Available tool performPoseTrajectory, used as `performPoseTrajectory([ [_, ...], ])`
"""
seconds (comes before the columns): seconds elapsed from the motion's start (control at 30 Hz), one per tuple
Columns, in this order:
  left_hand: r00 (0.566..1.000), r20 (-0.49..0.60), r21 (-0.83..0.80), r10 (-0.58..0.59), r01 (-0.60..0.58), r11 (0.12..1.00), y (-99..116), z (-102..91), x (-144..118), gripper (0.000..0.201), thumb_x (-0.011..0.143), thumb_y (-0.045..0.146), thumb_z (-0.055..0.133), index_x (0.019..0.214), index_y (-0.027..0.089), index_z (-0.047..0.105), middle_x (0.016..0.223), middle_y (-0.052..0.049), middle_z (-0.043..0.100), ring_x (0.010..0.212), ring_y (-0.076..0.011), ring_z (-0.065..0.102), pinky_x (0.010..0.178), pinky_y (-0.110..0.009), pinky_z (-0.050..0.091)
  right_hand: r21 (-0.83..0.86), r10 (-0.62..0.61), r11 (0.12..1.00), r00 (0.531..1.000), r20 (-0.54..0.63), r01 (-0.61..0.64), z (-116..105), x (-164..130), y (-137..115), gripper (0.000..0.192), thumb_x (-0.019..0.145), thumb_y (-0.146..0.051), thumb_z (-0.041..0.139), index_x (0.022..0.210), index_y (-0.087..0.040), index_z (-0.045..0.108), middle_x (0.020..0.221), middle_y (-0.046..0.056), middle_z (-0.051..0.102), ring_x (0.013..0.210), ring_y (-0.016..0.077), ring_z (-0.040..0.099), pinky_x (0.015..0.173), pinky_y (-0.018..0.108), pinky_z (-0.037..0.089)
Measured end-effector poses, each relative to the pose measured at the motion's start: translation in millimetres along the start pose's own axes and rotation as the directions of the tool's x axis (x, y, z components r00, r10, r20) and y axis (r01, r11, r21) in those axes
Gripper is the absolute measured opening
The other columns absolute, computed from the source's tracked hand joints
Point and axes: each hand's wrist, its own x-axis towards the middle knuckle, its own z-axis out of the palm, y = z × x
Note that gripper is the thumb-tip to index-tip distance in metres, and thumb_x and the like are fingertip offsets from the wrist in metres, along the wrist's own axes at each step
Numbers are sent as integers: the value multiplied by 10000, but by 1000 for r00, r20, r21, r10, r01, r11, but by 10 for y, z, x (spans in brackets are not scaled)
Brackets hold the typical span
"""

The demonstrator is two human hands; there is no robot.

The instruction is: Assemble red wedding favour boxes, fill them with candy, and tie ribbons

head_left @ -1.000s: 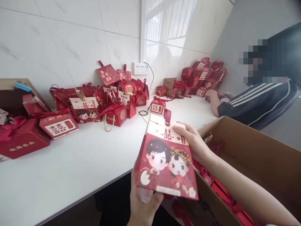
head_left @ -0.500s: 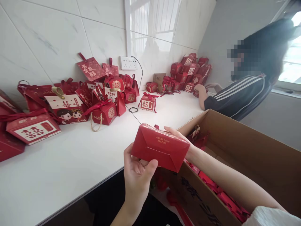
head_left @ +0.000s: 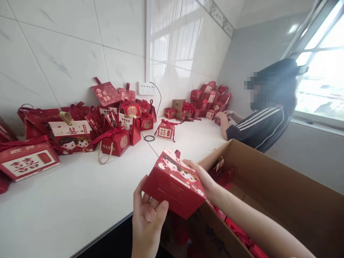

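Observation:
Between my hands is a red gift box [head_left: 172, 190], tilted so that its base faces me and a printed side with two cartoon figures points up. My left hand [head_left: 149, 215] grips the box at its lower left, thumb against the base and fingers behind the left edge. At its right side my right hand [head_left: 205, 179] holds the box, with fingers reaching over the printed face. A small ribbon loop shows at the far end of the box. Part of my right hand's grip is hidden behind the box.
A large open cardboard carton [head_left: 282, 179] with red boxes inside stands at my right. Many red gift boxes [head_left: 116, 141] line the white table [head_left: 88, 200] along the tiled wall. More are stacked at the far corner [head_left: 212, 98], where a co-worker [head_left: 258, 122] leans over the table.
The gift box has tipped so its cartoon side now shows above the base. Both hands keep hold of it and sit slightly further left and lower. The view has shifted upward.

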Motion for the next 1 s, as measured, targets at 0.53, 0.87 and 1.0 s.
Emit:
performPoseTrajectory([
  [0.53, 991, 12, -72, 131, -130, 989, -193, -81, -2, 841, 542, 553, 767, 1262, 232, 475, 1242, -91, 570, 1096, -294, 570, 841, -297, 521, -4, -264, 964, 962, -77, 264, -23, 53, 76, 315, 717, -398, 695, 885, -155, 587, 796, 74, 731, 770, 234, 703, 748, 356, 550],
  [0.87, 996, -21, 64, 85, -83, 995, -200, -142, -112, 795, 519, 289, 798, 1243, 218, 476, 1160, -96, 603, 1048, -277, 592, 834, -316, 531, -121, -434, 895, 900, -26, 429, -114, -50, 44, 403, 626, -496, 760, 877, -219, 607, 841, 45, 726, 834, 242, 684, 749, 360, 555],
  [1.0, 994, 0, -163, -107, 106, 981, -271, -157, -76, 705, 549, 410, 781, 1179, 204, 540, 1101, -107, 647, 1026, -311, 614, 845, -396, 535, -292, -514, 819, 858, 12, 495, -103, -195, 7, 404, 718, -546, 655, 920, -196, 641, 802, 54, 709, 791, 239, 671, 701, 350, 546],
])
